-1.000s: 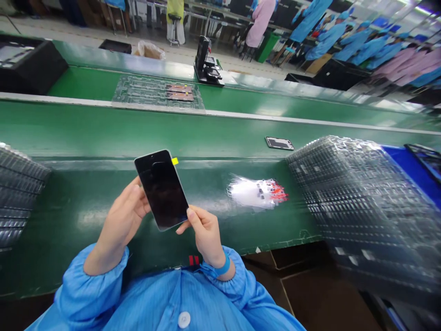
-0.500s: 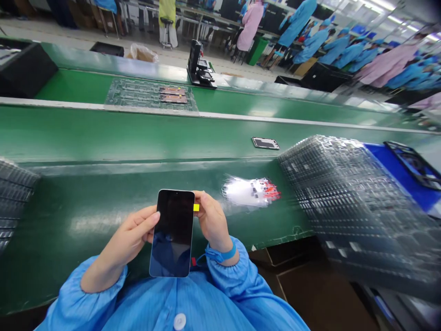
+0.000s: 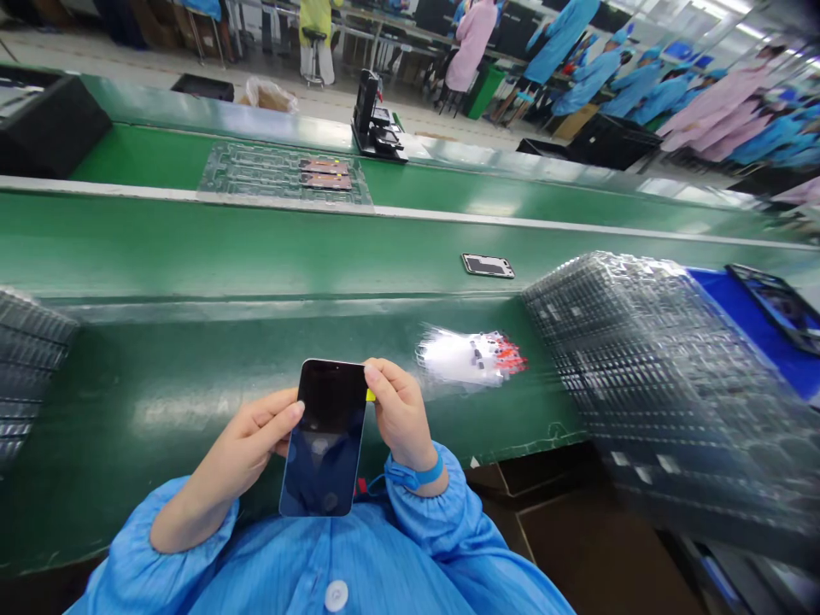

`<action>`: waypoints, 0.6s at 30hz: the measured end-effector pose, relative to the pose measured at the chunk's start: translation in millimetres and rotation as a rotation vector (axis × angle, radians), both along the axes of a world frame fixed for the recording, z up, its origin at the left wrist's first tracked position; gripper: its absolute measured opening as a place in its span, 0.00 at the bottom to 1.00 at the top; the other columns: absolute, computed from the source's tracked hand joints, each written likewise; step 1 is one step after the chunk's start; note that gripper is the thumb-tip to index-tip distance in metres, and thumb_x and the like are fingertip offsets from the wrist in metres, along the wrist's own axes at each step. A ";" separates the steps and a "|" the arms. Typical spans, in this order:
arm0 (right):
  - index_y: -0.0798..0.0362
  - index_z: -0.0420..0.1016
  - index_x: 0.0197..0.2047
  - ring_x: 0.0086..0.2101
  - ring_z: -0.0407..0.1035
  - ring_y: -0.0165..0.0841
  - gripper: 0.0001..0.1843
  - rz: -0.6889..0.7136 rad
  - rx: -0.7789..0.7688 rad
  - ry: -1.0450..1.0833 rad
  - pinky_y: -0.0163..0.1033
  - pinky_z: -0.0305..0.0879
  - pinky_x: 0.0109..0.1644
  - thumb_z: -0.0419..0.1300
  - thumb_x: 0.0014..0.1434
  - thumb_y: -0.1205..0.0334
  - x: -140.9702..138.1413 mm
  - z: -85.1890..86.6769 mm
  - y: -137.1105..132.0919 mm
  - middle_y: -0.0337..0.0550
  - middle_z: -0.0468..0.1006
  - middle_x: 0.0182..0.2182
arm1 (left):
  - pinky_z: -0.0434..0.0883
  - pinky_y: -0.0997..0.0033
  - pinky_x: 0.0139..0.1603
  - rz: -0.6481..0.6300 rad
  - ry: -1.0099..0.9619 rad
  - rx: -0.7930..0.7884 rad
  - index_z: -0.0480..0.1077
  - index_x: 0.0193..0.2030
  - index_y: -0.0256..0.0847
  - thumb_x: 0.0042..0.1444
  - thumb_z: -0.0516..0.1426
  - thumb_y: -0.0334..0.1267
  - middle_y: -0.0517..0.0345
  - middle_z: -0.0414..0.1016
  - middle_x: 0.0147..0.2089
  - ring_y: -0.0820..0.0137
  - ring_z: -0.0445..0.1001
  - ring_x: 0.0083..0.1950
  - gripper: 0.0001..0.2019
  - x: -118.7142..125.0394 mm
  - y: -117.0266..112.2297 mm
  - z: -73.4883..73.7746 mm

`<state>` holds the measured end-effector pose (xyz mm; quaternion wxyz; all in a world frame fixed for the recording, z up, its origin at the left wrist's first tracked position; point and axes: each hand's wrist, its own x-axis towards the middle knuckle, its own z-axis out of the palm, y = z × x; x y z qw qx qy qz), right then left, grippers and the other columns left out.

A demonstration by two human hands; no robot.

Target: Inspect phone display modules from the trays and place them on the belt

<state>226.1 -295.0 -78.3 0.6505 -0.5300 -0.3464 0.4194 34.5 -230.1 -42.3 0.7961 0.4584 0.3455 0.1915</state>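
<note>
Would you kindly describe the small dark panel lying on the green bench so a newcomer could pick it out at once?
Start at the long green workbench. Just left of the tall stack of clear plastic trays, a small dark panel with a pale rim lies flat on the bench. Unlike the two coppery pieces farther off, it has no tray under it.

Left hand (image 3: 260,434) and right hand (image 3: 401,412) raised in front of the torso (image 3: 256,564), close together near the midline and apart by a narrow gap. Left forearm (image 3: 192,517) angled inward from lower left; its fingers (image 3: 282,418) lie together and point rightward, slightly curved. Right forearm (image 3: 426,483) rises more steeply; its fingers (image 3: 384,376) curl leftward over the top of the hand. Both arms are covered to the wrist by blue sleeves (image 3: 436,512) with gathered cuffs; a blue wristband (image 3: 419,474) encircles the right wrist.
</note>
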 end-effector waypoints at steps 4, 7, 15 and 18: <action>0.51 0.72 0.28 0.28 0.57 0.29 0.18 -0.037 -0.012 0.035 0.35 0.58 0.34 0.61 0.63 0.48 -2.1 -5.9 0.5 0.34 0.64 0.24 | 0.74 0.72 0.28 0.014 0.034 0.033 0.82 0.50 0.42 0.57 0.64 0.50 0.49 0.82 0.35 0.64 0.76 0.32 0.19 0.4 -5.1 1.6; 0.51 0.69 0.26 0.28 0.55 0.30 0.19 -0.084 -0.049 0.080 0.35 0.57 0.33 0.62 0.61 0.46 -5.1 -6.7 2.0 0.34 0.62 0.24 | 0.74 0.72 0.28 0.016 0.038 0.017 0.81 0.52 0.43 0.57 0.64 0.50 0.49 0.83 0.36 0.63 0.77 0.32 0.19 1.3 -6.6 -0.5; 0.51 0.68 0.25 0.26 0.55 0.29 0.19 0.008 -0.072 0.063 0.35 0.55 0.31 0.61 0.60 0.47 -10.5 -11.6 7.3 0.33 0.61 0.22 | 0.80 0.67 0.33 0.044 -0.002 -0.032 0.81 0.51 0.42 0.56 0.64 0.56 0.45 0.83 0.41 0.59 0.80 0.40 0.24 4.2 10.8 -5.2; 0.51 0.68 0.24 0.26 0.55 0.29 0.20 0.011 -0.043 0.010 0.35 0.55 0.31 0.61 0.60 0.46 -11.1 -12.3 7.7 0.33 0.62 0.22 | 0.79 0.69 0.30 0.080 0.030 0.057 0.83 0.44 0.39 0.54 0.65 0.54 0.45 0.83 0.39 0.61 0.80 0.37 0.21 5.2 14.8 -3.6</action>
